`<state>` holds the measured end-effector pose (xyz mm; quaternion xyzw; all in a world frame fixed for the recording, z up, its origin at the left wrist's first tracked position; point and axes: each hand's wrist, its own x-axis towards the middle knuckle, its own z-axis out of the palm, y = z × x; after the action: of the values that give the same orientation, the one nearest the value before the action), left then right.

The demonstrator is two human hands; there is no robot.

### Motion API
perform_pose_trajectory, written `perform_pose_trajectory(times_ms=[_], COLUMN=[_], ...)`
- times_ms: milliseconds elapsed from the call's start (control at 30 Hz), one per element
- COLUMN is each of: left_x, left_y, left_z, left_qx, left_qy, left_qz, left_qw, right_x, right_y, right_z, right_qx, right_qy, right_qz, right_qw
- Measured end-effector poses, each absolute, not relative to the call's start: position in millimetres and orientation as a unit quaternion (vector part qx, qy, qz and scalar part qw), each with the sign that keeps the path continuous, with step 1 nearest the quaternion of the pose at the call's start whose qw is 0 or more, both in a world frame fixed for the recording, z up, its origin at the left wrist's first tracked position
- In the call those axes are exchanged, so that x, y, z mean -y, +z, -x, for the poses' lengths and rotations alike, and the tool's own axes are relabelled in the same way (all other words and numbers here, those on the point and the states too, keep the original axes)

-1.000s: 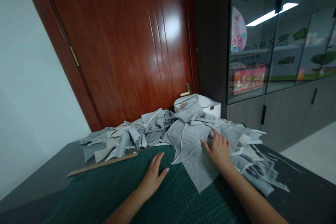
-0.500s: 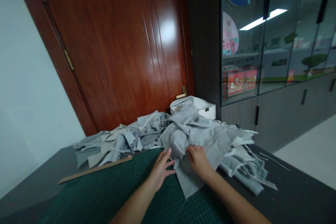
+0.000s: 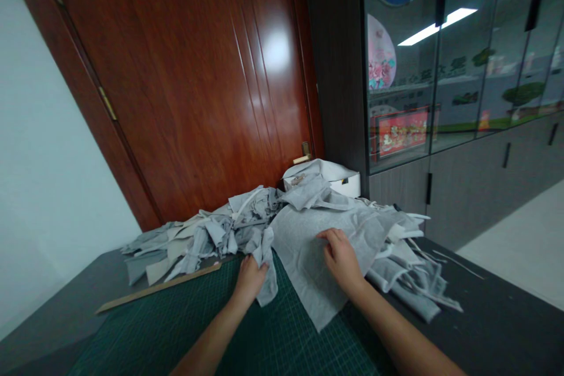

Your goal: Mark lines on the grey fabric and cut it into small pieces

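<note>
A large grey piece of cloth (image 3: 308,247) lies spread over the far part of a green cutting mat (image 3: 185,323). My left hand (image 3: 249,277) is closed on the cloth's folded left edge near the mat's far side. My right hand (image 3: 341,258) rests on top of the cloth with its fingers curled and pressing into the fabric. Behind both hands lies a heap of grey fabric scraps (image 3: 207,235).
A wooden ruler (image 3: 158,288) lies along the mat's left far edge. More grey strips (image 3: 414,282) trail off to the right on the dark table (image 3: 506,329). A white box (image 3: 339,179) stands behind the heap, before a red-brown door (image 3: 185,82) and a glass-fronted cabinet (image 3: 440,70).
My left hand went from lying flat on the mat to gripping the cloth's left edge. My right hand slid left across the cloth, which now lies flatter and more spread out.
</note>
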<state>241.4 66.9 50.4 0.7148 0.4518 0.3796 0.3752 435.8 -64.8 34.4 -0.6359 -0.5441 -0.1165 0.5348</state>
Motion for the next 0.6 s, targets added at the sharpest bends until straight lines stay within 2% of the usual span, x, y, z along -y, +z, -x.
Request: perform_pose_trajectory(times_ms=[233, 400, 467, 533, 600], left_x=[18.0, 19.0, 1.6, -18.6, -38.8], left_y=[12.1, 11.7, 19.9, 29.3, 40.5], left_z=[-280.1, -304.6, -305.5, -302.9, -298.8], left_qx=[-0.283, -0.300, -0.321, -0.345, -0.360], left_qy=[0.228, 0.195, 0.214, 0.267, 0.306], left_qz=[-0.898, -0.919, -0.896, -0.837, -0.789], left_qw=[0.247, 0.168, 0.218, 0.331, 0.393], right_x=[64.2, 63.7, 64.3, 66.0, 68.2], right_y=[30.9, 26.9, 27.4, 29.5, 31.9], right_z=[-432.6, -438.2, -439.4, -439.1, -437.9], right_qx=[0.518, 0.508, 0.504, 0.490, 0.476], right_qy=[-0.149, -0.141, -0.130, -0.113, -0.094], right_qz=[0.621, 0.603, 0.589, 0.576, 0.563], right_qw=[0.569, 0.599, 0.618, 0.644, 0.669])
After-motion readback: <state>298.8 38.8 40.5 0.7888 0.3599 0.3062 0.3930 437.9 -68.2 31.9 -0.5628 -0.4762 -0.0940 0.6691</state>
